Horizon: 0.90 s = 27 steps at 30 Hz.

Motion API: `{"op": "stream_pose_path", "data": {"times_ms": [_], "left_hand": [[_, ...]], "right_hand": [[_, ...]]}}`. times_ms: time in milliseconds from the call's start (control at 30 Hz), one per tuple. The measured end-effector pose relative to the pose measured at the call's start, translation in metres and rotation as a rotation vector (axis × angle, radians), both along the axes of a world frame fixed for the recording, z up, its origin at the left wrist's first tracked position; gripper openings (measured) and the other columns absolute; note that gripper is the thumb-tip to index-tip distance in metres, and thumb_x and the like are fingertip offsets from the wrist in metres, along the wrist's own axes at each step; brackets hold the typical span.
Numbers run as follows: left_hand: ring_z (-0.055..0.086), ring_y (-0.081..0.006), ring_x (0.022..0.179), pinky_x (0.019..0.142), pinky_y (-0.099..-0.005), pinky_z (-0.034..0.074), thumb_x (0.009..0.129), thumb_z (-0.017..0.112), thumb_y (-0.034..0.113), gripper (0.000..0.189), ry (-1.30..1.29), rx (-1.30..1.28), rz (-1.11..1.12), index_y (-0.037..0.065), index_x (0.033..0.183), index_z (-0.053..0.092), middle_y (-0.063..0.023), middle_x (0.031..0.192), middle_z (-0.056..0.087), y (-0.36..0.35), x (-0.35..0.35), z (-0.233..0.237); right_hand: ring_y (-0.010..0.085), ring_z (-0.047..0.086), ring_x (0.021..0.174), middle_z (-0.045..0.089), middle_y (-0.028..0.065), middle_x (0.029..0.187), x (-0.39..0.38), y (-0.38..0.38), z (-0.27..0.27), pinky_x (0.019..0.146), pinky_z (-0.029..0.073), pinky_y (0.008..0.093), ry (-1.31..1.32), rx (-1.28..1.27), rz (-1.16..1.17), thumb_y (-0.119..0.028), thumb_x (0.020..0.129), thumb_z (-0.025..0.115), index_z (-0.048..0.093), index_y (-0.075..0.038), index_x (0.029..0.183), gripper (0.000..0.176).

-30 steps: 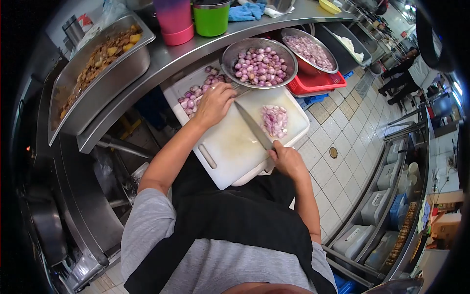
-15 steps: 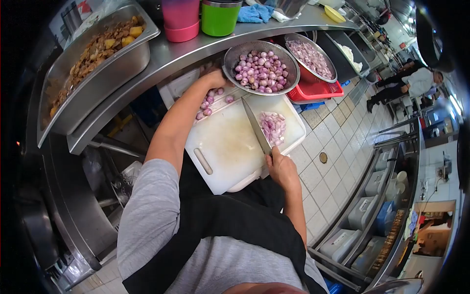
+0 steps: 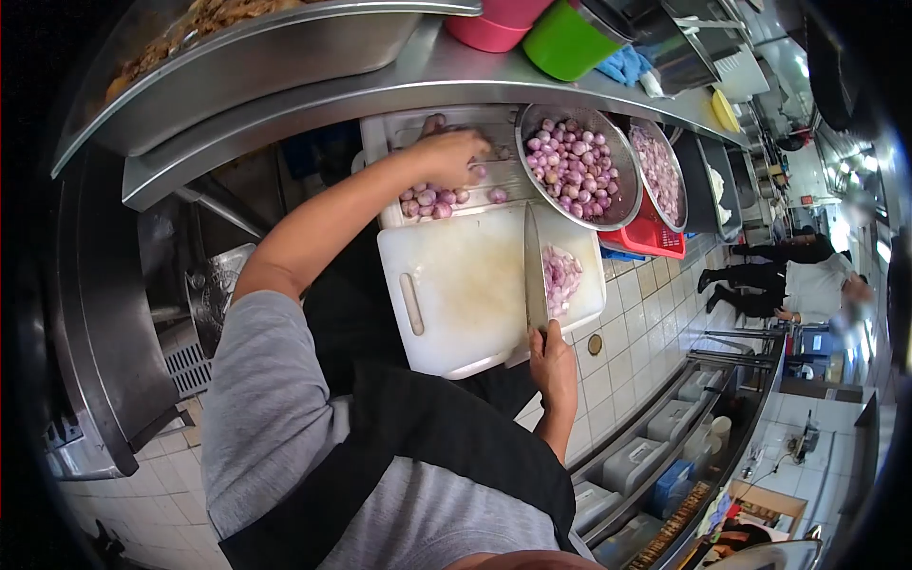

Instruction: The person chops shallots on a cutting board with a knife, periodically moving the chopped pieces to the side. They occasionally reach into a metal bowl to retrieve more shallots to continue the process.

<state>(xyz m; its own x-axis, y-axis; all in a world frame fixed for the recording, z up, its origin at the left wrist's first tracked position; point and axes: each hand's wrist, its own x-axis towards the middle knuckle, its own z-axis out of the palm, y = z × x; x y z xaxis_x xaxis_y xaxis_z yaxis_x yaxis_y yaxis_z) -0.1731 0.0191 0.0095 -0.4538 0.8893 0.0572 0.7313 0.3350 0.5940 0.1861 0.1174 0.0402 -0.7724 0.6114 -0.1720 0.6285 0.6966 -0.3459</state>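
Observation:
My right hand (image 3: 553, 363) is closed round the handle of a large kitchen knife (image 3: 535, 271). The blade lies across the white cutting board (image 3: 465, 304), pointing away from me. Just right of it sits a heap of cut shallots (image 3: 560, 277). Beyond the board's far edge, my left hand (image 3: 448, 157) is over a white tray (image 3: 382, 142) among peeled whole shallots (image 3: 432, 201). Its fingers are smeared by motion, so I cannot make out whether it grips one. A metal colander (image 3: 621, 217) full of whole shallots (image 3: 575, 163) stands to its right.
A steel shelf (image 3: 285, 119) runs above, bearing a deep food pan (image 3: 256, 71) and a green container (image 3: 570, 43). Past the colander, a bowl of cut shallots (image 3: 657, 171) rests over a red basket (image 3: 655, 236). Another person (image 3: 807, 285) stands in the aisle at right.
My left hand has come out from beside the colander and moved over the tray's shallots. My right hand keeps the knife on the board. The whole view has shifted and turned.

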Motion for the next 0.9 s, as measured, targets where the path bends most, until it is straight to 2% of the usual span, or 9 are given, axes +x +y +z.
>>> {"op": "stream_pose_path", "data": {"times_ms": [33, 133, 233, 333, 400, 433, 500, 600, 900], "left_hand": [[0.047, -0.0347, 0.131, 0.11, -0.0397, 0.036, 0.078, 0.071, 0.035, 0.068, -0.082, 0.025, 0.001, 0.007, 0.137, 0.052, -0.0197, 0.145, 0.044, 0.005, -0.008, 0.004], [0.052, -0.0319, 0.126, 0.107, -0.0409, 0.039, 0.076, 0.073, 0.032, 0.063, 0.154, 0.255, 0.021, 0.006, 0.131, 0.056, -0.0214, 0.139, 0.05, 0.051, -0.043, -0.006], [0.059, -0.0325, 0.114, 0.099, -0.0437, 0.045, 0.073, 0.075, 0.029, 0.057, -0.355, 0.036, -0.235, 0.004, 0.123, 0.061, -0.0237, 0.126, 0.059, 0.102, -0.075, -0.021], [0.064, -0.0347, 0.098, 0.088, -0.046, 0.049, 0.074, 0.072, 0.028, 0.048, 0.175, 0.367, -0.058, 0.002, 0.113, 0.065, -0.0241, 0.109, 0.067, 0.136, -0.085, -0.069], [0.065, -0.0362, 0.093, 0.084, -0.0455, 0.05, 0.077, 0.068, 0.03, 0.045, 0.266, 0.579, -0.203, 0.0, 0.11, 0.066, -0.0234, 0.104, 0.069, 0.158, -0.088, -0.09], [0.065, -0.0362, 0.093, 0.084, -0.0455, 0.05, 0.077, 0.068, 0.03, 0.045, 0.265, 0.579, -0.207, 0.0, 0.11, 0.066, -0.0234, 0.104, 0.069, 0.157, -0.089, -0.094], [0.065, -0.0367, 0.093, 0.085, -0.0456, 0.05, 0.079, 0.065, 0.032, 0.04, -0.094, 0.196, -0.21, 0.0, 0.103, 0.069, -0.025, 0.101, 0.069, 0.147, -0.092, -0.095], [0.066, -0.0342, 0.096, 0.088, -0.0462, 0.049, 0.075, 0.065, 0.028, 0.03, 0.111, -0.034, -0.114, 0.007, 0.095, 0.075, -0.0212, 0.099, 0.07, 0.081, -0.043, -0.013], [0.06, -0.0363, 0.101, 0.09, -0.0434, 0.047, 0.08, 0.062, 0.018, 0.024, 0.117, 0.138, -0.279, 0.004, 0.098, 0.07, -0.0191, 0.103, 0.063, 0.049, -0.047, -0.039]], "right_hand": [[0.0522, 0.06, 0.077, 0.062, 0.0324, 0.079, 0.0, 0.0, -0.001, 0.064, 0.046, 0.0575, 0.037, -0.008, 0.026, -0.024, 0.096, 0.055, 0.047, -0.002, 0.097, 0.023], [0.0521, 0.06, 0.079, 0.063, 0.0318, 0.082, -0.004, -0.003, 0.004, 0.064, 0.046, 0.0564, 0.031, -0.04, -0.006, -0.022, 0.096, 0.056, 0.047, -0.001, 0.095, 0.024], [0.0507, 0.061, 0.085, 0.064, 0.0307, 0.087, -0.006, -0.005, 0.007, 0.068, 0.048, 0.0512, -0.028, -0.046, -0.059, -0.018, 0.097, 0.055, 0.048, 0.002, 0.096, 0.022], [0.0508, 0.06, 0.086, 0.064, 0.031, 0.087, -0.009, -0.009, 0.009, 0.068, 0.048, 0.0507, -0.022, -0.032, -0.061, -0.018, 0.097, 0.055, 0.048, 0.002, 0.096, 0.021], [0.0506, 0.061, 0.087, 0.064, 0.0307, 0.088, -0.009, -0.01, 0.01, 0.069, 0.048, 0.0508, -0.025, -0.046, -0.074, -0.019, 0.097, 0.055, 0.048, 0.002, 0.096, 0.022], [0.0505, 0.061, 0.087, 0.065, 0.0308, 0.088, -0.009, -0.01, 0.01, 0.069, 0.048, 0.051, -0.031, -0.045, -0.077, -0.019, 0.097, 0.055, 0.048, 0.002, 0.096, 0.022], [0.0504, 0.061, 0.087, 0.065, 0.0308, 0.089, -0.009, -0.009, 0.011, 0.07, 0.048, 0.0512, -0.029, -0.041, -0.084, -0.019, 0.097, 0.055, 0.048, 0.002, 0.096, 0.022], [0.0506, 0.061, 0.088, 0.065, 0.0311, 0.089, -0.009, -0.01, 0.01, 0.07, 0.048, 0.0516, -0.021, -0.033, -0.075, -0.019, 0.097, 0.056, 0.049, 0.002, 0.096, 0.022], [0.0518, 0.06, 0.084, 0.062, 0.0338, 0.085, -0.005, -0.01, 0.006, 0.071, 0.047, 0.0566, -0.017, 0.024, -0.065, -0.026, 0.096, 0.055, 0.049, 0.0, 0.1, 0.027]]}}
